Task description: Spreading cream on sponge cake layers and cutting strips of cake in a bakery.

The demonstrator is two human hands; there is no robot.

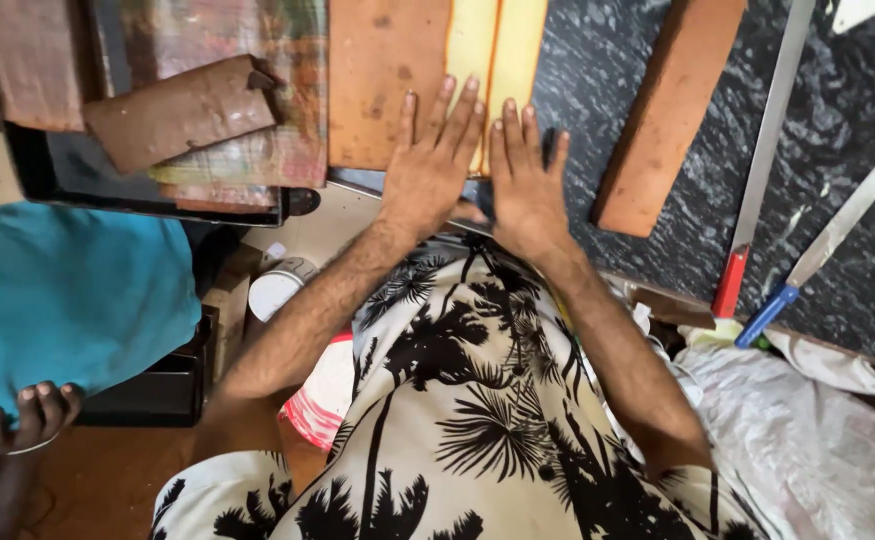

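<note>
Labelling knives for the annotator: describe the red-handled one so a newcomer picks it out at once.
Start at the dark marbled counter and go to its right side, past the loose brown cake slab. Two long knives lie there with handles toward the near edge. The red-handled knife is the left one, nearer the slab; its neighbour, the blue-handled knife, lies further right.

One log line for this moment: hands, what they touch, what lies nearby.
left hand: flat on brown slab | right hand: flat on yellow cut slabs | nearby: brown strip, red-handled knife, blue-handled knife
</note>
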